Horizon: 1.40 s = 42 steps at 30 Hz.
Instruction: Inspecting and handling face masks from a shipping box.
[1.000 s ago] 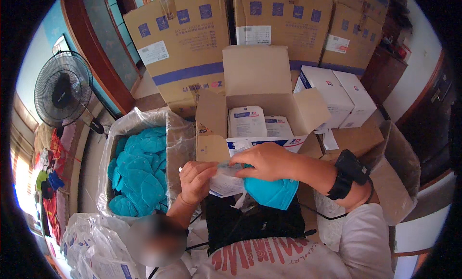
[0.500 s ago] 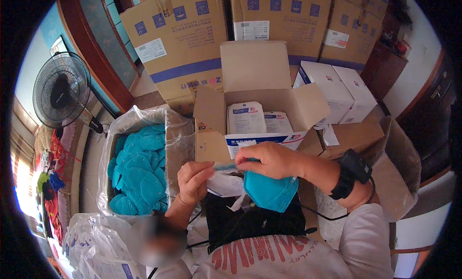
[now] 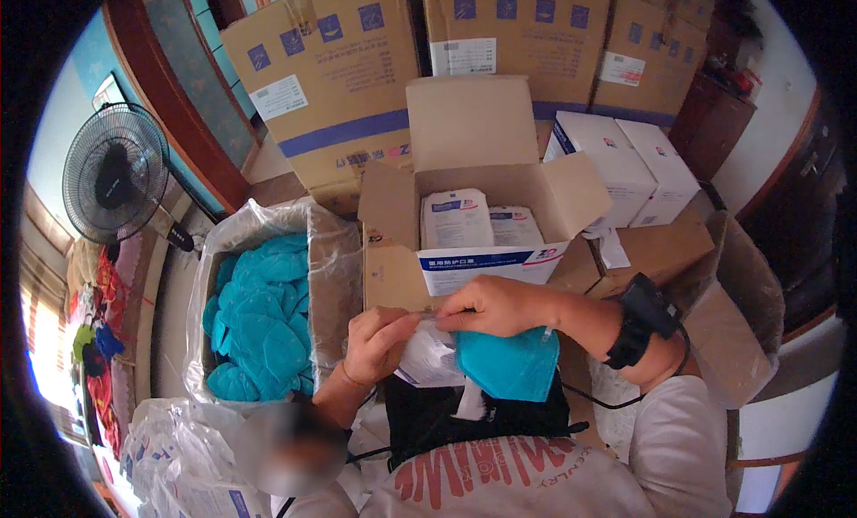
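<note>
A teal folding face mask (image 3: 513,366) hangs below my right hand (image 3: 495,305), whose fingers are closed at its upper edge. My left hand (image 3: 375,344) is closed in a pinch, its fingertips almost meeting those of the right. What the left fingertips hold is too small to make out. Behind and below both hands lies a white printed packet (image 3: 427,359), partly covered by them and the mask. Just beyond stands an open white carton (image 3: 486,266) with similar white packets (image 3: 455,219) upright inside.
At the left, a plastic-lined box (image 3: 335,290) holds many teal masks (image 3: 268,330). Clear plastic bags (image 3: 178,451) lie at lower left. Two closed white cartons (image 3: 616,170) stand at the right, near another lined box (image 3: 736,330). Large brown cartons (image 3: 321,80) line the back; a fan (image 3: 116,174) stands left.
My hands have come closer together, and the teal strip that stretched between them no longer shows. The mask has shifted slightly down and to the right, exposing more of the white packet.
</note>
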{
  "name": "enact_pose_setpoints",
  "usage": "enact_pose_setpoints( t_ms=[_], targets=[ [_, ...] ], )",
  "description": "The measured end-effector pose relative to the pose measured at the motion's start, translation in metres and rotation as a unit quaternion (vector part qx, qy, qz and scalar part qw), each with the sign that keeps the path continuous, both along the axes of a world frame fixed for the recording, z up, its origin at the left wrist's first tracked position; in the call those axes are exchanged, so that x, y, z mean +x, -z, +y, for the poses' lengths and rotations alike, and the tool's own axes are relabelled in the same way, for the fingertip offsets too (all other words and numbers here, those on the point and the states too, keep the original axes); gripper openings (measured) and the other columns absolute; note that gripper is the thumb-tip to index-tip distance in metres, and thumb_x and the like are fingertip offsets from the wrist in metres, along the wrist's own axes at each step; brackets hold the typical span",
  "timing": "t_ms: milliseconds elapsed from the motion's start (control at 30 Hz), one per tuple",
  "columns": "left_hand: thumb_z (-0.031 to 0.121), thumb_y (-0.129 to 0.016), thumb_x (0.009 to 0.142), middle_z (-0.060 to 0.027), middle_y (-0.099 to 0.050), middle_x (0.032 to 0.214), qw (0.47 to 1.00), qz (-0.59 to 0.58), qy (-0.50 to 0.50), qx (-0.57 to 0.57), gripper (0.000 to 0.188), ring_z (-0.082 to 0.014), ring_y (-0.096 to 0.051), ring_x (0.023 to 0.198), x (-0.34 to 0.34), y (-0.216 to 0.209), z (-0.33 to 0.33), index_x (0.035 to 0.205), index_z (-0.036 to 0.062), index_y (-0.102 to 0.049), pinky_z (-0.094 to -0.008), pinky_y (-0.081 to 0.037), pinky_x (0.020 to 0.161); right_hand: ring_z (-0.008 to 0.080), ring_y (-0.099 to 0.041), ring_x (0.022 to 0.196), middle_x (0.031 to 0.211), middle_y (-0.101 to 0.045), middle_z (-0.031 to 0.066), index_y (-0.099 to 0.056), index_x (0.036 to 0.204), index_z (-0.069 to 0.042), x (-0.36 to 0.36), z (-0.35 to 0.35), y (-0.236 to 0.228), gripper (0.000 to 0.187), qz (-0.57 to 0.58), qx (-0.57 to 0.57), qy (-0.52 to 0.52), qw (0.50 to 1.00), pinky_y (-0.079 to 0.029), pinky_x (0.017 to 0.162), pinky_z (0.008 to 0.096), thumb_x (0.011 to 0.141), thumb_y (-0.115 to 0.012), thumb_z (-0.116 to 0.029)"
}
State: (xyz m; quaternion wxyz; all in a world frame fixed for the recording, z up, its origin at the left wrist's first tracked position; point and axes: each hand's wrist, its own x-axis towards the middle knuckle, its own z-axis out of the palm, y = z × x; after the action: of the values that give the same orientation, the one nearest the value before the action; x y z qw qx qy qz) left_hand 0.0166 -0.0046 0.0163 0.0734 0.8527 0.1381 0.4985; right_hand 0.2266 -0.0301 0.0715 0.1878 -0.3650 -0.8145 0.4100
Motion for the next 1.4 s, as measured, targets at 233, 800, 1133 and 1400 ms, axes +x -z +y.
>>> enact_pose_setpoints(
  t_ms=[233,800,1133,1400],
  targets=[
    [0.000,-0.062,0.053,-0.0043,-0.053,0.073,0.998,0.027,0.058,0.001,0.028,-0.0169,-0.053,0.059,0.007,-0.002,-0.002,0.078,0.0116,-0.057,-0.0263,-0.043,0.049,0.0186,-0.056,0.070,0.077,-0.059,0.0139,-0.057,0.084,0.000,0.004,-0.005,0.007,0.025,0.048,-0.095,-0.010,0.994,-0.042,0.065,0.0306,0.083,-0.047,-0.023],
    [-0.005,-0.051,0.072,-0.0182,-0.054,0.092,0.979,-0.034,0.023,-0.198,0.011,-0.0285,-0.054,0.082,0.014,-0.006,-0.006,0.080,0.0020,-0.049,-0.0300,-0.043,0.067,0.0231,-0.056,0.061,0.076,-0.051,0.0064,-0.048,0.084,-0.013,0.004,-0.025,0.009,0.014,-0.136,0.407,0.069,0.901,-0.044,0.046,0.0353,0.072,-0.050,-0.020],
    [-0.002,-0.058,0.062,-0.0060,-0.057,0.087,0.997,0.027,0.034,-0.064,0.023,-0.0233,-0.058,0.071,0.023,-0.002,-0.011,0.081,0.0098,-0.052,-0.0300,-0.047,0.057,0.0296,-0.058,0.067,0.075,-0.058,0.0135,-0.060,0.077,-0.009,-0.008,-0.022,0.028,0.016,-0.275,0.175,0.055,0.944,-0.046,0.054,0.0417,0.067,-0.051,-0.017],
    [-0.002,-0.058,0.060,-0.0057,-0.056,0.083,0.996,0.072,-0.013,-0.042,0.023,-0.0228,-0.058,0.068,0.016,0.001,-0.011,0.080,0.0102,-0.054,-0.0298,-0.047,0.054,0.0347,-0.054,0.077,0.080,-0.057,0.0177,-0.056,0.087,-0.003,-0.009,-0.023,0.031,0.024,-0.223,0.010,-0.001,0.975,-0.043,0.066,0.0414,0.069,-0.051,-0.019]
  ],
)
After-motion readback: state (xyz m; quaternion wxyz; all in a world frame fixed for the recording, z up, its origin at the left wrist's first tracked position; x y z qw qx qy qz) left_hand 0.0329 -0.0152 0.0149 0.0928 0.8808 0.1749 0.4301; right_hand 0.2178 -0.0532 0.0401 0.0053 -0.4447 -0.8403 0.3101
